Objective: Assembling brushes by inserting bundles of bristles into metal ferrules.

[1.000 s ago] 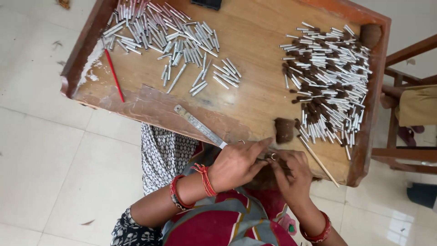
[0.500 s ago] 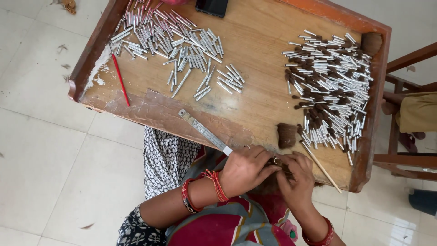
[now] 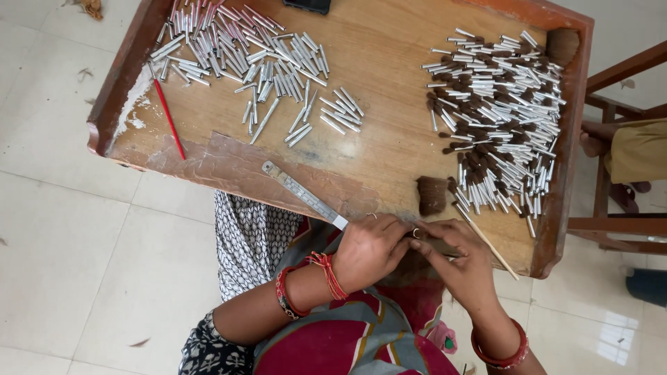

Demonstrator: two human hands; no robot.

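Fingers of left hand (image 3: pixel 372 250) and right hand (image 3: pixel 462 267) pinched together on a dark bristle tuft (image 3: pixel 434 243) at the table edge (image 3: pixel 333 201).
Far left: empty metal tubes (image 3: pixel 257 62), unfilled. Just left: steel ruler (image 3: pixel 302 194). Just above: loose bristle bundle (image 3: pixel 432 194). Right: finished tubes with bristles (image 3: pixel 497 111), the larger heap.

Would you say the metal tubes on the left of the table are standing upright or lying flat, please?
Lying flat: the plain metal tubes rest on their sides, scattered loosely over the wooden table.
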